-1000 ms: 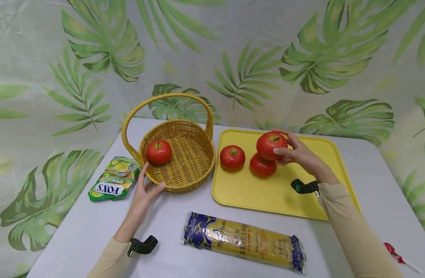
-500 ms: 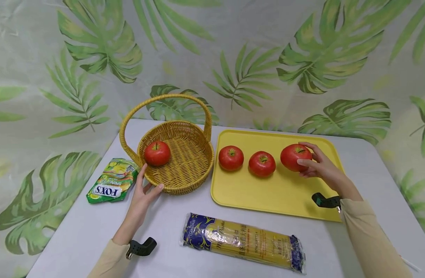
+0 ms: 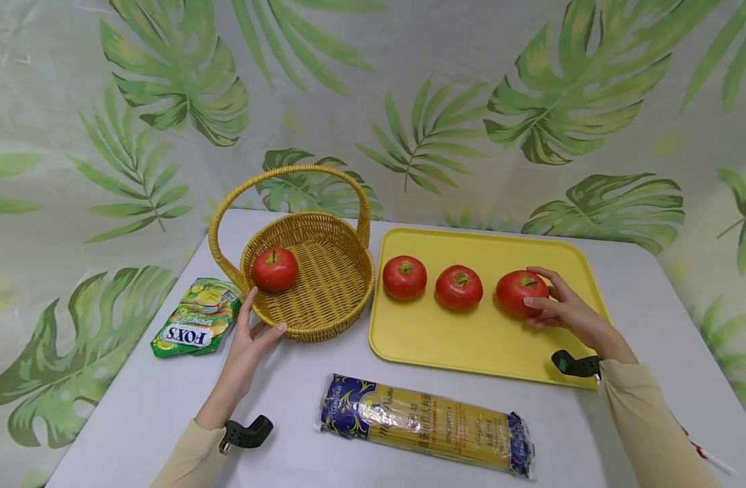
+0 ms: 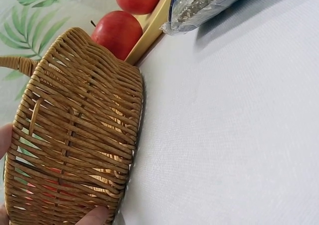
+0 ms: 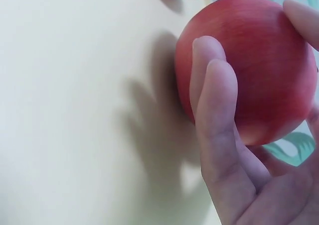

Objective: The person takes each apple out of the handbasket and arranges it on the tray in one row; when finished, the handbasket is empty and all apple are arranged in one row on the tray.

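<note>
My right hand (image 3: pixel 558 308) grips a red apple (image 3: pixel 519 295) on the right half of the yellow tray (image 3: pixel 446 349). In the right wrist view, fingers curve round this apple (image 5: pixel 254 75), its shadow close beside it. A middle apple (image 3: pixel 459 288) and a left apple (image 3: pixel 404 277) sit on the same tray. At the front left rim of the wicker basket (image 3: pixel 324 318), my left hand (image 3: pixel 251 346) holds on with thumb and fingers spread. One finger presses low on the basket wall (image 4: pixel 75 130) in the left wrist view. Inside the basket lies another apple (image 3: pixel 275 269).
Left of the basket lies a green candy bag (image 3: pixel 198 317). A spaghetti pack (image 3: pixel 427 427) stretches along the front of the white table (image 3: pixel 299 407). A lollipop (image 3: pixel 711 461), partly hidden by my sleeve, lies at the right. The basket's tall handle (image 3: pixel 287 173) arches upward.
My right hand has carried its apple rightward and down from over the middle apple to the tray's right half. My left hand stays at the basket rim.
</note>
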### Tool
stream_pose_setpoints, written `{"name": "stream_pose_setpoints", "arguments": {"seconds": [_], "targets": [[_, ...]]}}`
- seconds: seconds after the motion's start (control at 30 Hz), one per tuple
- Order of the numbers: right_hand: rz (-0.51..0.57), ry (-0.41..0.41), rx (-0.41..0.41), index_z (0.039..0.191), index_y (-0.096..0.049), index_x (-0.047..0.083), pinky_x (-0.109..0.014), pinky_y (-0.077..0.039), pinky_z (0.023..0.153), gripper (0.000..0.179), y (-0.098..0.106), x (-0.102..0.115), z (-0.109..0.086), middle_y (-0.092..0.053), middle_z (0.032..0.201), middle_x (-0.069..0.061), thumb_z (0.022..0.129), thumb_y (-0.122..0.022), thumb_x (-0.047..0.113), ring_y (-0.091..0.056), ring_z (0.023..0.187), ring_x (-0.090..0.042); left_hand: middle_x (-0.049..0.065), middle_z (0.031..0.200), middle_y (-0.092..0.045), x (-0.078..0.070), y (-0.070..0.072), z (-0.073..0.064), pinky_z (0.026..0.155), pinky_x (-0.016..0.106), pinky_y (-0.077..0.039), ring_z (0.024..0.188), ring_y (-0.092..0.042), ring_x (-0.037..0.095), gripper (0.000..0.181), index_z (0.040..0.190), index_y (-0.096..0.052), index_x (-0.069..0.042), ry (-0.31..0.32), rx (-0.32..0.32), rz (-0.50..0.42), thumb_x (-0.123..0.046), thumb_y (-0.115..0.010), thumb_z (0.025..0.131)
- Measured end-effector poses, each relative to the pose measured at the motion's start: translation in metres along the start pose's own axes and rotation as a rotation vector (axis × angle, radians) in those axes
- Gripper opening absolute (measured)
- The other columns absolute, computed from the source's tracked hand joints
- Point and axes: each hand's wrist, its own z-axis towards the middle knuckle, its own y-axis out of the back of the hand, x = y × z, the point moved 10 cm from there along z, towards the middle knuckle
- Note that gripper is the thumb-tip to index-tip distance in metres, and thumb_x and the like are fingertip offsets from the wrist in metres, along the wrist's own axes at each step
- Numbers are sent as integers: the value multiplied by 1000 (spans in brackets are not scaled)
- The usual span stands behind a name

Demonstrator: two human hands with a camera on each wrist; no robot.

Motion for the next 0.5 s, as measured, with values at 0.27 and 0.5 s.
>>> {"name": "stream_pose_setpoints", "arguments": {"seconds": [0.27,0.5], "targets": [[-1,4,78,148,-14,21,-40,-56,75,65,-8,1,1,-16,140,-31,98,-55,10,-67,86,-37,2,157,8,1,1,1,87,15,-44,137,-17,37,85,155,-6,-29,0,3,-17,-8,-61,93],[-108,13,94,150,-11,15,-44,-55,74,74,-9,17,-4,-8,144,-32,95,-60,11,-66,84,-41,2,157,8,0,2,3,86,15,-44,136,-18,39,85,155,-6,-24,-12,-2,-9,-7,-62,92]]}}
